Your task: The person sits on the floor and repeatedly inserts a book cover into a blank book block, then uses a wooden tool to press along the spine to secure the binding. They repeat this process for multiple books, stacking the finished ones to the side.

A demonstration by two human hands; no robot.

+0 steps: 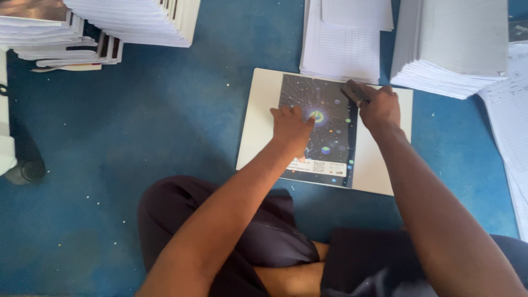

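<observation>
Right hand (379,107) closed around small dark tool (355,91), pressed at top edge of dark printed cover (330,113). Left hand (291,125) flat, fingers spread, holding cover down on white board (258,121), blue floor (165,126). Paper stacks (451,49) just beyond; book piles (137,22) far left.

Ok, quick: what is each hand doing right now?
Left hand: pressed flat on the dark printed cover, holding nothing.
Right hand: closed around a small dark tool at the cover's top edge.
</observation>
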